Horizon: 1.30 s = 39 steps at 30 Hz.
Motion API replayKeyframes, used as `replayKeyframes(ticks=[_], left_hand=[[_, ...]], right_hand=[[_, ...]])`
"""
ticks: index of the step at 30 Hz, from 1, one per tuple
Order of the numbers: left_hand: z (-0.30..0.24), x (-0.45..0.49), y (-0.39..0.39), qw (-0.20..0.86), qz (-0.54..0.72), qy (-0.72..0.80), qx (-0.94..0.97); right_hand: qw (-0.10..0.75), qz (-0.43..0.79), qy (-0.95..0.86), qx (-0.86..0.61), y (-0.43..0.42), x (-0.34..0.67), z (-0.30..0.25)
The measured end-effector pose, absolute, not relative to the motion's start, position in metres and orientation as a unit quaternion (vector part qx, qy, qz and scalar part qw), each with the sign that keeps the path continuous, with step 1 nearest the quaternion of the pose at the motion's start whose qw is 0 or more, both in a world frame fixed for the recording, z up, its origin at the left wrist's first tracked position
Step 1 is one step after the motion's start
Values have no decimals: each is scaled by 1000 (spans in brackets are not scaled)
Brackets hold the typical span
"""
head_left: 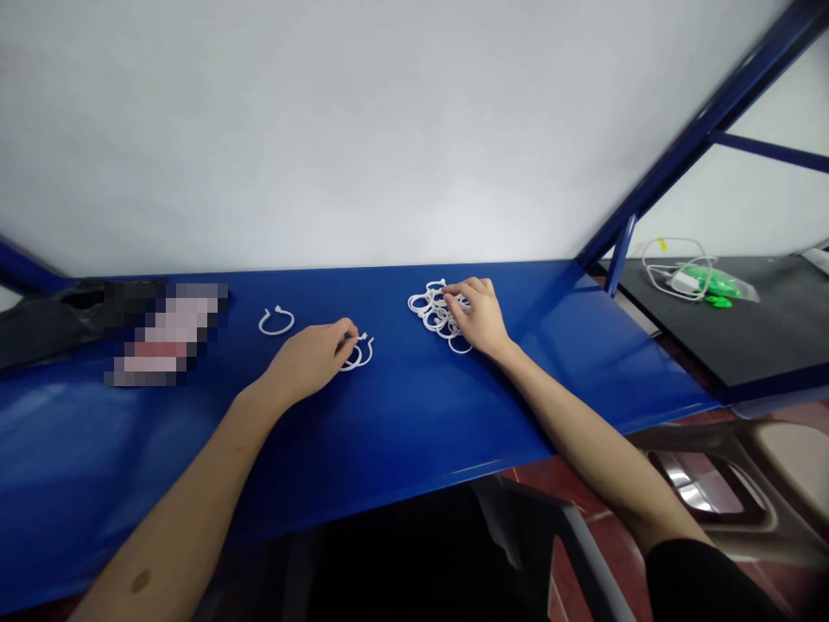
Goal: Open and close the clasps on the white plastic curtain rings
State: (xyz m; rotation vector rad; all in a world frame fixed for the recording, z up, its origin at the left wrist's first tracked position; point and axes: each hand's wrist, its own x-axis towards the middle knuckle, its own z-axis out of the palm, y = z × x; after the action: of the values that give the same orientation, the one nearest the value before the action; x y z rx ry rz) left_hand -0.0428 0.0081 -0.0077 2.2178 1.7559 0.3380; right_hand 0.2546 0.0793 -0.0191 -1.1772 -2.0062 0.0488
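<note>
White open plastic rings with small knobbed ends, like shower curtain rings, lie on the blue table. My left hand is closed, its thumb and fingertips pinched at a couple of curtain rings left of the middle. Over the right side of a heaped pile of curtain rings bends my right hand. Its thumb and forefinger pinch at a ring in the pile, and the hand hides part of the heap. A single curtain ring lies apart, beyond my left hand.
To the left are a blurred-out flat item and a black cloth or bag. A white wall backs the table. On a black surface at right sit a white cable and a green-filled bag. A brown plastic stool stands below.
</note>
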Motion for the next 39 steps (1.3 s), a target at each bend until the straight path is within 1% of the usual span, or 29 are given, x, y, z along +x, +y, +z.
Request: replayKeyframes(ticks=[8, 26, 31, 39], left_hand=[[-3, -40, 7, 145, 93, 617, 768], [-8, -42, 7, 146, 111, 606, 774], [-4, -41, 7, 148, 98, 615, 768], [-4, -37, 6, 100, 105, 627, 765]], right_hand=[[395, 24, -791, -467, 78, 255, -17], [396, 23, -791, -465, 77, 254, -17], [396, 16, -795, -460, 77, 253, -17], [391, 10, -801, -454, 74, 252, -15]])
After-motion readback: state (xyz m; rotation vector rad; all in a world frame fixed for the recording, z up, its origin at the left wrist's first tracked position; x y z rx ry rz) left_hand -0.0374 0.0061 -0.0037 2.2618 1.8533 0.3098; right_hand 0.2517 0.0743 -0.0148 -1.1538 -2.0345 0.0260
